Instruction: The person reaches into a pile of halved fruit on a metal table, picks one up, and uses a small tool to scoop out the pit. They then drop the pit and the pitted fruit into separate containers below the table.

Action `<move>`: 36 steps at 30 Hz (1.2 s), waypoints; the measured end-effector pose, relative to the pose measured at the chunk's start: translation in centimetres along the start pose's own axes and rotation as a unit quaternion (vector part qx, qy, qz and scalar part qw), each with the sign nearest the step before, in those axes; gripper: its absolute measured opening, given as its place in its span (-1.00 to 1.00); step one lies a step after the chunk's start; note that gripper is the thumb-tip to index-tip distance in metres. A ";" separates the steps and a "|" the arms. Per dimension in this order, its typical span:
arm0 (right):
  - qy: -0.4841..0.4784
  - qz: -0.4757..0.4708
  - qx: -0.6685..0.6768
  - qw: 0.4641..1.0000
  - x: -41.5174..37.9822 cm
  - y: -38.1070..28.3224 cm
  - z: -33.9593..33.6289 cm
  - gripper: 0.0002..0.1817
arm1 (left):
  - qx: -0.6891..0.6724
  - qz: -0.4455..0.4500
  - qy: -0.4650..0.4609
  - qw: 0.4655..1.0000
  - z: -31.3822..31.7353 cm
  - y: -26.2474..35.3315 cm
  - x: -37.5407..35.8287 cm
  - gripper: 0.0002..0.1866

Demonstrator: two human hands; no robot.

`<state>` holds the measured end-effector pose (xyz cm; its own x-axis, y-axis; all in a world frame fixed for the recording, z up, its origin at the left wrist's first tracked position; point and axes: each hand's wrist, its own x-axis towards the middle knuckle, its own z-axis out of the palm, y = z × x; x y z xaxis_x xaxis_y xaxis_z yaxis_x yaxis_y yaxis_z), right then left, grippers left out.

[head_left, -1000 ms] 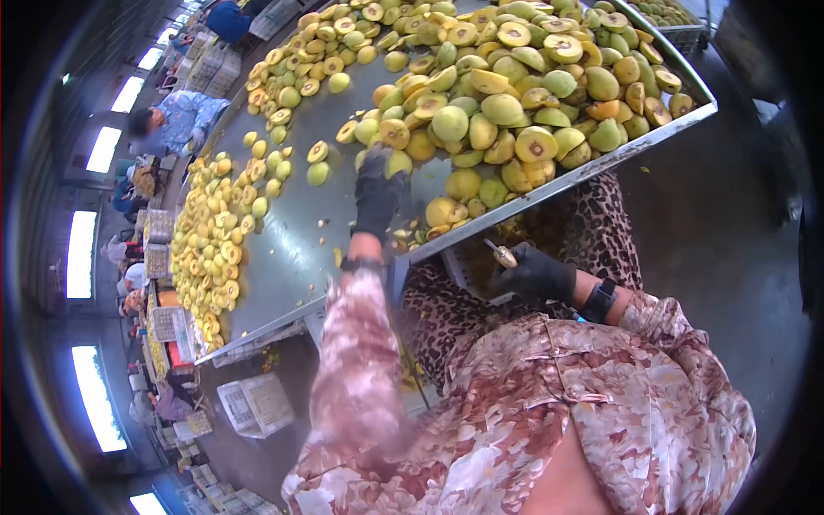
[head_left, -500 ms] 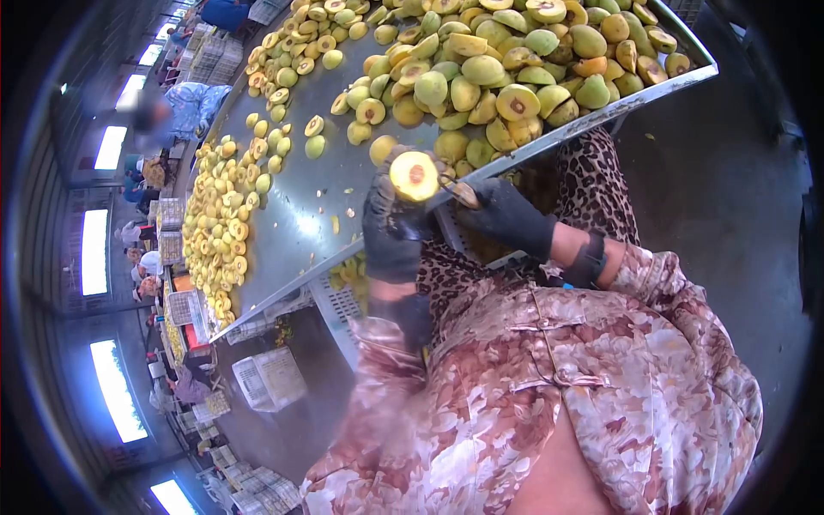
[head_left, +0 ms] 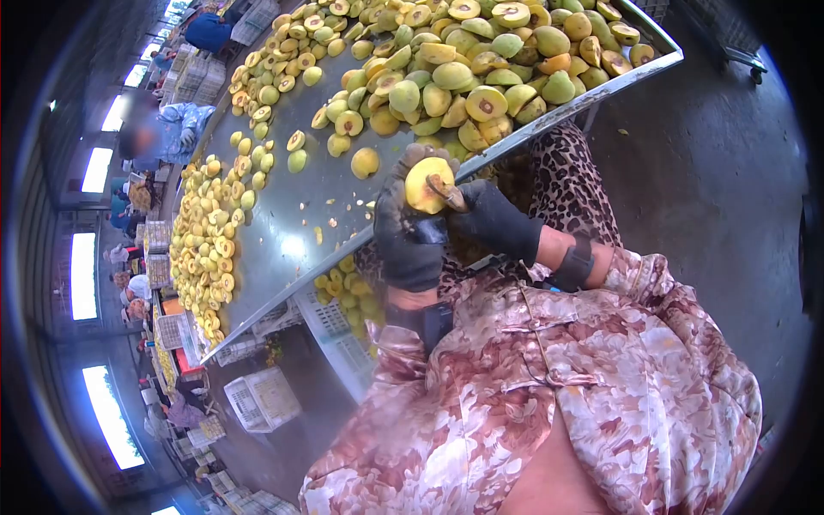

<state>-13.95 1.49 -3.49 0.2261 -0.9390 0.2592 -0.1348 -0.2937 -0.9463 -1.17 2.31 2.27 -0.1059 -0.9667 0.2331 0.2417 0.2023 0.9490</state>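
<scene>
The tool (head_left: 445, 192) has gone from the rim of the peach half (head_left: 427, 184) into its middle, so the pit is probably being scooped. The left hand (head_left: 410, 240) is closed around the half, held up just off the tabletop (head_left: 283, 232) edge. The right hand (head_left: 493, 225), fist tight on the tool, meets it from the side.

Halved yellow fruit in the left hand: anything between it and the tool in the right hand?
Nothing visible. The black-gloved left hand holds the halved yellow fruit cut face up, and the small metal scoop tool in the black-gloved right hand already sits at the fruit's centre, above the metal table edge.
</scene>
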 end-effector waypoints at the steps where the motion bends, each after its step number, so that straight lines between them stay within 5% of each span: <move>1: -0.016 0.022 0.004 1.000 -0.2 0.2 0.4 -0.78 | -0.074 -0.034 0.023 0.996 -0.3 -0.3 0.0 -0.55; 3: 0.005 -0.029 0.046 0.998 -0.4 0.6 1.2 -0.77 | -0.221 -0.094 0.066 0.968 -0.8 -0.9 0.7 -0.55; 7: -0.098 0.022 0.170 0.980 -0.3 0.6 1.0 -0.72 | -0.158 -0.118 0.071 0.978 -1.4 -0.7 1.3 -0.54; 8: -0.101 -0.013 0.195 0.975 0.0 0.5 1.0 -0.70 | -0.247 -0.155 0.063 0.954 -0.7 0.2 1.2 -0.54; 11: -0.157 -0.059 0.224 0.960 0.1 1.2 1.3 -0.61 | -0.062 -0.096 0.037 0.993 -1.5 -0.4 1.5 -0.51; 13: -0.248 -0.027 0.177 0.952 0.3 2.6 1.5 -0.57 | -0.076 -0.145 0.028 0.986 -1.5 0.4 1.2 -0.50; 16: -0.210 -0.153 0.116 0.959 0.4 2.8 2.4 -0.60 | -0.097 -0.164 0.049 0.980 -2.0 1.1 0.4 -0.47; 20: -0.281 -0.123 0.061 0.950 0.1 2.9 2.2 -0.92 | -0.140 -0.123 0.129 0.974 -6.9 2.3 -2.1 -0.38; 22: -0.255 0.008 0.094 0.962 -0.4 4.0 0.7 -0.91 | -0.165 -0.084 0.204 0.961 -13.4 2.3 -3.9 -0.30; 23: -0.245 0.077 0.111 0.960 -0.8 4.5 0.2 -0.87 | -0.076 -0.072 0.231 0.967 -16.4 3.2 -4.4 -0.31; 24: -0.227 0.080 -0.002 0.971 -1.1 5.4 -0.2 -0.84 | 0.166 -0.102 0.279 0.940 -19.8 3.9 -4.7 -0.39; 26: -0.179 0.082 -0.224 0.955 -1.2 6.9 -0.1 -0.77 | 0.502 0.018 0.195 0.842 -26.7 1.1 -2.1 -0.49; 31: -0.159 0.024 -0.087 0.983 0.1 3.6 0.9 -0.79 | 0.676 0.110 -0.024 0.728 -20.7 -6.1 10.9 -0.58; 34: -0.161 0.037 -0.086 0.982 -0.7 3.6 0.1 -0.79 | 0.754 -0.020 -0.127 0.645 -18.7 -9.3 12.8 -0.55; 36: -0.135 0.051 -0.053 0.988 -0.4 3.6 -1.0 -0.77 | 0.525 -0.098 -0.122 0.837 -19.4 -7.3 14.2 -0.54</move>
<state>-15.44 0.58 -6.82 0.4526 -0.8873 0.0884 -0.2682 -0.2301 -0.9355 14.31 -15.95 -5.46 -0.2692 -0.9625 -0.0341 -0.7697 0.1937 0.6083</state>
